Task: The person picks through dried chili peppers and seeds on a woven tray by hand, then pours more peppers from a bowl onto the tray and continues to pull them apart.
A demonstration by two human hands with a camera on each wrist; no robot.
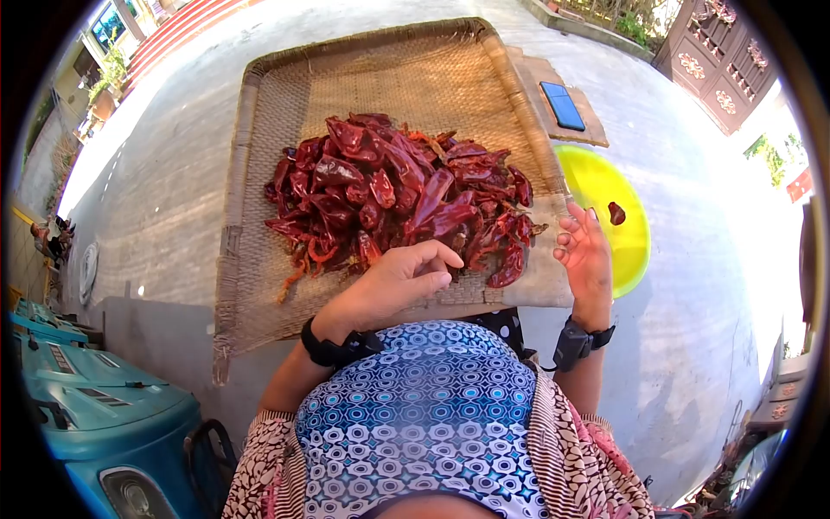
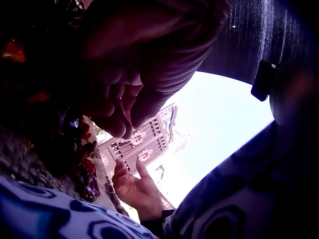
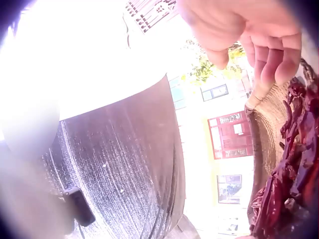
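A heap of dried red chili peppers (image 1: 380,182) covers the middle of a woven tray (image 1: 285,91) in front of me. My left hand (image 1: 393,281) is over the tray's near side, at the heap's near edge, fingers loosely bent, with nothing showing between thumb and fingers. The right hand (image 1: 588,259) is raised at the tray's right edge, its fingers relaxed and apart, holding nothing. Beside it is a yellow basin (image 1: 635,259), with a single red pepper piece (image 1: 616,213) showing against its inside. In the right wrist view the right palm (image 3: 224,25) is near the peppers (image 3: 299,164).
A blue phone (image 1: 564,106) lies on cardboard (image 1: 592,128) beyond the basin. At the lower left stands a teal vehicle (image 1: 112,406). Concrete ground (image 1: 692,259) surrounds the tray, and a brown gate (image 1: 722,65) rises at the far right.
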